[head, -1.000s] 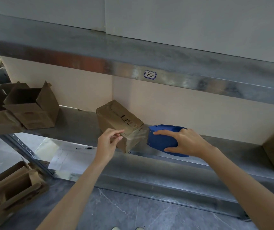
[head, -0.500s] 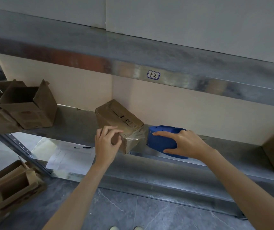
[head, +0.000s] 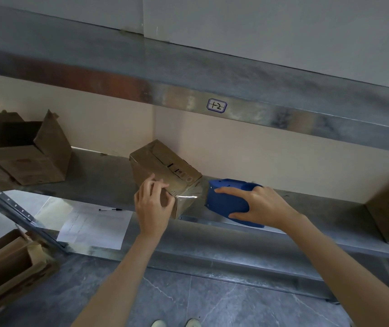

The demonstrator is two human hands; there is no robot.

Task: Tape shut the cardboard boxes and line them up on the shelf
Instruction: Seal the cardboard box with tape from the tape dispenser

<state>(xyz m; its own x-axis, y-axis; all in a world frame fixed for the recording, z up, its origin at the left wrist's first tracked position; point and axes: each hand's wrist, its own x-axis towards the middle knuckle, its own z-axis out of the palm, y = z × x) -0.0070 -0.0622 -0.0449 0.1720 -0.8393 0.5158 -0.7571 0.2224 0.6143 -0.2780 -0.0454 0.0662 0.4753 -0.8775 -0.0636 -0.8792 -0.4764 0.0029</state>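
Head view | cardboard box [head: 165, 166] centre frame, askew on shelf [head: 94, 175] | left hand [head: 152, 204] grips its near corner, likely steadying it | right hand [head: 264, 206] clasps blue tape dispenser [head: 226, 199] just beside the taped end

Handwritten label [head: 217, 105] reads "1-2", upper centre, on upper shelf [head: 118, 83] front edge. Cardboard box [head: 162, 165] markings illegible.

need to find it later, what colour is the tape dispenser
Blue, plain; the tape dispenser shows best in the head view.
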